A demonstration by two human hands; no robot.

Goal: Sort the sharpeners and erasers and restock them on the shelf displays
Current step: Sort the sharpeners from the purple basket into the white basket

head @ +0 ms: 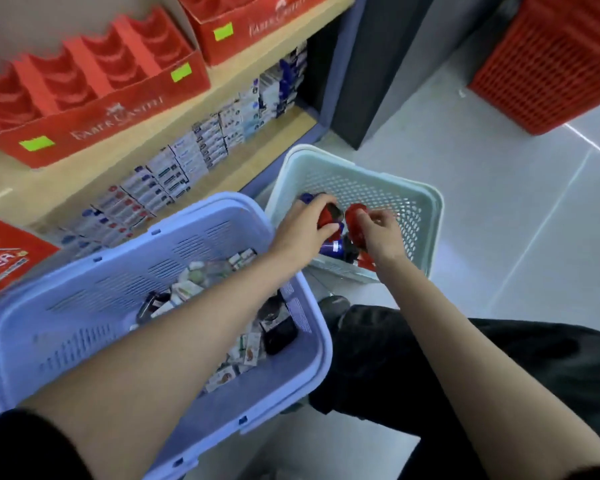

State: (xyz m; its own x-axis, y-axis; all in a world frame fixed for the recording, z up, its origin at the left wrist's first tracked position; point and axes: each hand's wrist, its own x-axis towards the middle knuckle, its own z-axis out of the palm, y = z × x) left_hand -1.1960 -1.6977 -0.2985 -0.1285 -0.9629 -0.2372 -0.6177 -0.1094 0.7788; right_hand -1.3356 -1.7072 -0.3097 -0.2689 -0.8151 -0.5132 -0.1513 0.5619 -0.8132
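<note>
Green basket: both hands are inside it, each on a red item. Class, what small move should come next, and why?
Probably lift both hands out toward the shelf: the left hand grips one red sharpener, the right hand pinches a second sharpener, and the red display tray shows empty slots.

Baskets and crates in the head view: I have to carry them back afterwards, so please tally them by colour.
Lilac basket: 1
Pale green basket: 1
Red crate: 1
Total: 3
</note>
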